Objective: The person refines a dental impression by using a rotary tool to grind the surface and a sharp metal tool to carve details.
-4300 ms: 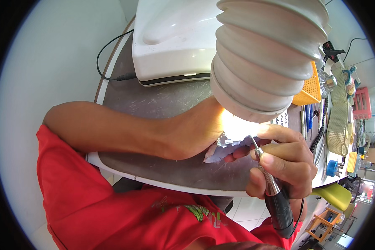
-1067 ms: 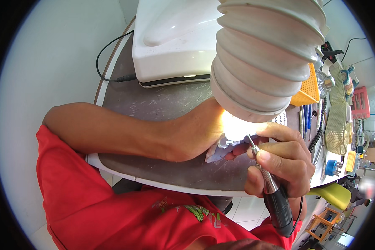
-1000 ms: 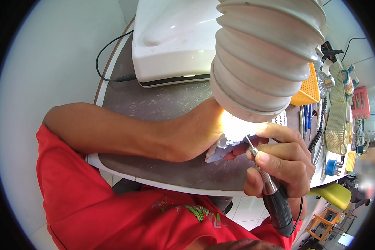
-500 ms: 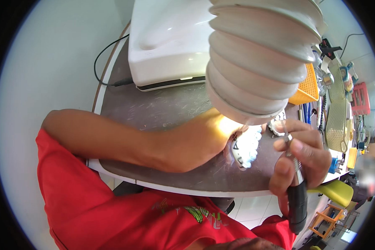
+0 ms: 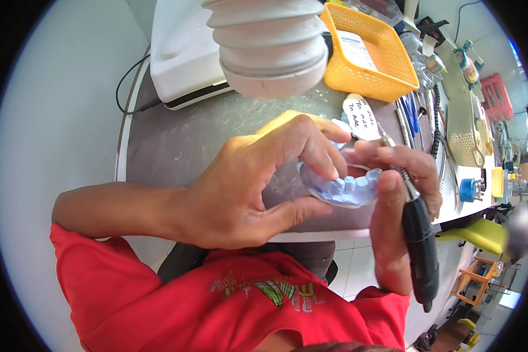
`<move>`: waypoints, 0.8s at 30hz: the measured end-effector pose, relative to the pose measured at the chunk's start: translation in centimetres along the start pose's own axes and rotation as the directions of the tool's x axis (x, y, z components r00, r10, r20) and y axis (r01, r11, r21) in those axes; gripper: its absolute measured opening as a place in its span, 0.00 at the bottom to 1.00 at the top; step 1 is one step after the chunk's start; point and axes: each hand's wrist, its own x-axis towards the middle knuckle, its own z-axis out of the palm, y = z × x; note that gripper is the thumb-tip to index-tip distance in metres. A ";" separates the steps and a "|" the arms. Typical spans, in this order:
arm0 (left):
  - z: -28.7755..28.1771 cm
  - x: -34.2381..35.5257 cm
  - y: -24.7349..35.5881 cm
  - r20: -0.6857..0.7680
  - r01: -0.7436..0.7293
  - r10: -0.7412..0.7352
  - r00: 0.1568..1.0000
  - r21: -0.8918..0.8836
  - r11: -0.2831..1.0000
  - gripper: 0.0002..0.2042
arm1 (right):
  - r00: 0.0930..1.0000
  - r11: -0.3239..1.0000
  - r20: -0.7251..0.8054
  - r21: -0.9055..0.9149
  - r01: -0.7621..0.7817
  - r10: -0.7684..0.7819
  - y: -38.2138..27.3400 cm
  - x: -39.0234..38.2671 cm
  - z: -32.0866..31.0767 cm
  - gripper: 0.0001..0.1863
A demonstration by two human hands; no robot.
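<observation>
On my feed, the left hand (image 5: 246, 190) is partly closed, index fingertip on the pale-blue tooth model (image 5: 347, 192) and thumb at its lower left rim, the palm arched clear at 9 o'clock. The right hand (image 5: 422, 167), at 3 o'clock, is curled around a black-and-silver hand drill (image 5: 420, 243), its thumb and fingertips also set at the model's right end, apparently touching.

That double duty worries me most: if the right fingers squeeze or twist the model, the drill could roll in the loose curl. Its slim front end points to 1 o'clock, away from the teeth but close by the fingers; I can't tell whether it is spinning, and a slip could nick skin or scratch the model.

The left grip looks light. Too firm a pinch might chip the thin teeth; too slack, and the model could drop. The bench edge (image 5: 311, 237) lies near at 6 o'clock, so a drop might end on the tiled floor (image 5: 358, 264).

Farther out, a white lettered piece (image 5: 361, 120) sits just beyond the fingers at 12 o'clock, where a careless knuckle could knock it. The yellow basket (image 5: 364, 88) stands behind it, and the ribbed hose (image 5: 270, 50) hangs at 11 o'clock, a possible snag for the left wrist.
</observation>
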 end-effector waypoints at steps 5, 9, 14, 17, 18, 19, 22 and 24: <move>0.6 -1.1 0.5 -0.002 0.083 -0.083 0.997 0.024 0.996 0.18 | 0.995 0.956 -0.066 0.289 -0.048 0.070 0.6 -2.6 1.5 0.11; 0.9 -1.1 0.0 0.011 0.033 -0.034 0.999 0.067 0.997 0.17 | 0.981 0.922 -0.152 0.384 -0.055 0.122 1.3 -3.8 2.3 0.11; 1.1 -0.9 -0.2 0.015 0.008 -0.009 1.000 0.055 0.998 0.18 | 0.977 0.929 -0.214 0.365 0.064 0.017 1.7 -4.0 2.6 0.12; 0.7 -0.9 -0.4 0.025 -0.005 0.004 1.000 0.053 0.999 0.18 | 0.975 0.933 -0.222 0.348 0.090 -0.011 1.8 -4.0 2.7 0.13; 0.5 -0.8 -0.4 0.042 -0.027 0.024 0.999 0.081 0.996 0.19 | 0.975 0.936 -0.223 0.339 0.094 -0.017 1.8 -3.9 2.8 0.13; 0.3 -0.8 -0.4 0.058 -0.051 0.044 0.997 0.108 0.993 0.19 | 0.974 0.939 -0.223 0.329 0.098 -0.024 1.9 -3.8 2.9 0.13; 0.0 -0.3 0.9 0.044 -0.088 0.077 0.996 0.438 0.895 0.22 | 0.969 0.938 -0.237 0.319 0.139 -0.064 2.1 -3.4 3.1 0.13; 0.8 0.0 1.5 -0.042 0.131 -0.124 0.991 0.282 0.951 0.26 | 0.967 0.950 -0.245 0.282 0.135 -0.065 2.3 -3.5 2.5 0.13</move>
